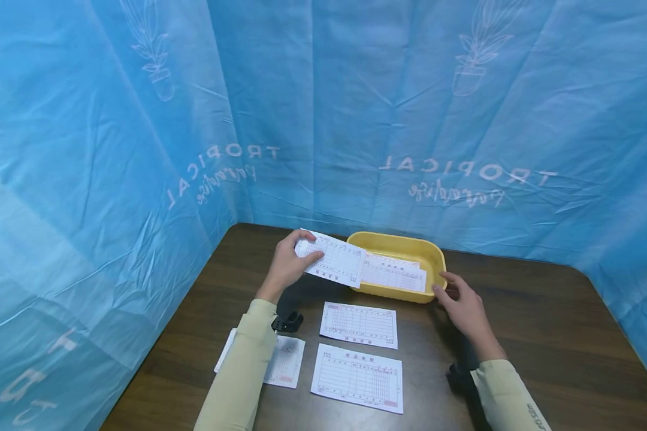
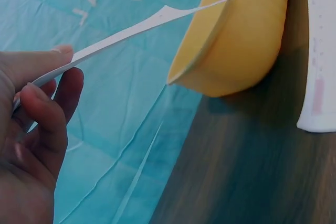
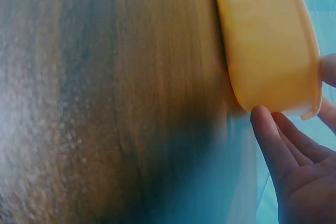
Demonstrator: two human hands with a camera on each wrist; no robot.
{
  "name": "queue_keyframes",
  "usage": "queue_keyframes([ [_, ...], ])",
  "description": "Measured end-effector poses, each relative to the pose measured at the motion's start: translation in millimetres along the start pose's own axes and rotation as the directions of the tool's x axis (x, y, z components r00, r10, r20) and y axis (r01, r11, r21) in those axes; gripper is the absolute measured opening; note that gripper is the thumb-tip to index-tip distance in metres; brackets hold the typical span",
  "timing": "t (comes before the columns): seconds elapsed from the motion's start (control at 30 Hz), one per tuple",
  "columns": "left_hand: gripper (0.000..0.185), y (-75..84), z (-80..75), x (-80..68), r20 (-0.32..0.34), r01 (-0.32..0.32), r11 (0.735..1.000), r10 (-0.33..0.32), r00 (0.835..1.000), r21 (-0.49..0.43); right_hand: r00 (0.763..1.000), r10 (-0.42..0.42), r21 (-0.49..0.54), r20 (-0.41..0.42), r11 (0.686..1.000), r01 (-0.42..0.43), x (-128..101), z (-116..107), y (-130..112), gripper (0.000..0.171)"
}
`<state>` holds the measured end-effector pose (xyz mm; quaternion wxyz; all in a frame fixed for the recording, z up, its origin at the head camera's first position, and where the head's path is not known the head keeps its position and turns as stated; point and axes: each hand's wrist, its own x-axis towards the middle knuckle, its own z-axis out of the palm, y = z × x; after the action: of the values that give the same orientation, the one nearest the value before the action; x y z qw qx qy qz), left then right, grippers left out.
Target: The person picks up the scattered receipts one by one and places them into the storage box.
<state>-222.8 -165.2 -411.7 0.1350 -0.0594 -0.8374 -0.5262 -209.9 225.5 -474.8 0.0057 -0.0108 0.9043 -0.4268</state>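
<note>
Yellow plastic tray [image 1: 434, 258] stands at the back of the wooden worktop [image 1: 544, 335]. The left hand [image 1: 287, 263] pinches a printed form sheet [image 1: 334, 259] above the tray's left end. The right hand [image 1: 463, 302], fingers relaxed, touches the tray's right end.

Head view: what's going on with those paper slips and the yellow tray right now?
A person's left hand pinches one printed slip, holding it in the air at the left edge of the yellow tray. The right hand touches the tray's right end with straight fingers. More slips lie inside the tray, and three forms lie flat on the wooden table.
</note>
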Motion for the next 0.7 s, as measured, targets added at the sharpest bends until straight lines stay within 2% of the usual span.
queue_keyframes([
  [0.23, 0.031, 2.5, 20.5, 11.5, 0.013, 0.023, 1.0, -0.023, 1.0, -0.001, 1.0, 0.012, -0.01, -0.001, 1.0, -0.012, 1.1, 0.1, 3.6, 0.067],
  [0.7, 0.03, 4.9, 57.6, 28.8, 0.043, 0.01, 1.0, -0.009, 0.999, -0.008, 1.0, 0.01, 0.014, -0.003, 1.0, -0.01, 3.8, -1.6, 6.5, 0.067],
])
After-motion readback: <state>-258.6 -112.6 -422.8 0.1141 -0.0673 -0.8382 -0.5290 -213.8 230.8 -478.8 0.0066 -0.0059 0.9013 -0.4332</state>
